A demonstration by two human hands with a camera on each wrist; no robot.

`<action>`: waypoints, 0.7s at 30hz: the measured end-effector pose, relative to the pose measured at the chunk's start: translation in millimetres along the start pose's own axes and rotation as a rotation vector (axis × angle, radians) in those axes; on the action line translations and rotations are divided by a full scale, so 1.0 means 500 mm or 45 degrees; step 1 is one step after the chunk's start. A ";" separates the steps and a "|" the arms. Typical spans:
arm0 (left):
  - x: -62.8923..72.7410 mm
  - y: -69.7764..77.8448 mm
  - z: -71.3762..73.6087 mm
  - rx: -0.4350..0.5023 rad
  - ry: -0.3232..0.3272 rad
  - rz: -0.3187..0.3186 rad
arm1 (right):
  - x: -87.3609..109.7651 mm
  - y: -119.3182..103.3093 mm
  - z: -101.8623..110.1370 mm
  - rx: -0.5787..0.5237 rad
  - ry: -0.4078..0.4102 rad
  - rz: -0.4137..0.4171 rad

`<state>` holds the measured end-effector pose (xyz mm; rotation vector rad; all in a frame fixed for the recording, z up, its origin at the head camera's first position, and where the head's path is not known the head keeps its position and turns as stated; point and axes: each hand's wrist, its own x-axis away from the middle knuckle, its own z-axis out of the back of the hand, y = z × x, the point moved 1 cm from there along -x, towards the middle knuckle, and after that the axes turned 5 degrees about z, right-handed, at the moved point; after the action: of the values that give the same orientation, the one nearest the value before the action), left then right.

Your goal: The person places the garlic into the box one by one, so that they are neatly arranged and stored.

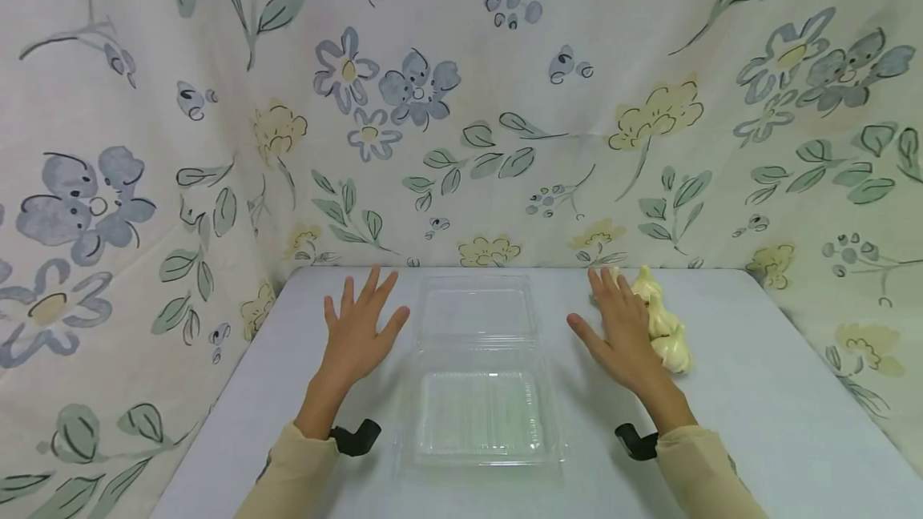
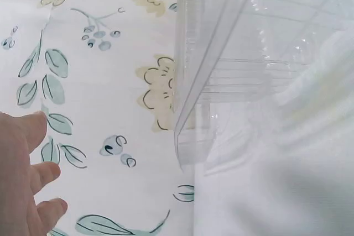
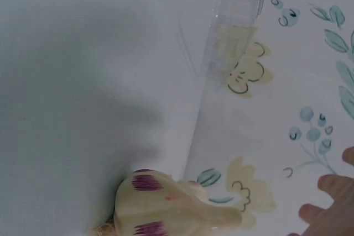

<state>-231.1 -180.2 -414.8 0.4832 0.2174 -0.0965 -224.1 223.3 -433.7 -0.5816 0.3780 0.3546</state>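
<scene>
A clear plastic clamshell container [image 1: 479, 415] lies opened flat on the white table, its lid [image 1: 476, 312] folded back toward the far edge. To its left my left hand [image 1: 356, 343] hovers with fingers spread, holding nothing. My right hand [image 1: 620, 335] is on the other side, fingers extended and likewise holding nothing. Several garlic bulbs [image 1: 672, 349] sit in a row just right of that hand, which partly hides the farther ones. In the right wrist view a garlic bulb [image 3: 166, 205] shows purple streaks and a pale stem.
The white table [image 1: 764, 423] ends at a floral cloth [image 1: 490, 102] hanging behind it and along both sides. A black wrist strap piece [image 1: 356, 437] sticks out by the left sleeve, and a similar black piece [image 1: 636, 442] by the right one.
</scene>
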 end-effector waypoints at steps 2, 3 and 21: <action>0.007 -0.006 -0.001 0.026 0.014 -0.013 | 0.007 -0.002 -0.004 -0.023 0.010 0.022; 0.010 -0.008 -0.002 0.042 0.020 -0.017 | 0.010 -0.003 -0.006 -0.036 0.017 0.032; 0.068 -0.051 -0.038 0.280 -0.162 -0.284 | 0.088 -0.032 -0.071 -0.286 -0.146 0.053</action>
<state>-205.1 -195.2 -450.5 0.6681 0.1357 -0.3708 -187.8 199.2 -473.0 -0.7698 0.2417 0.4719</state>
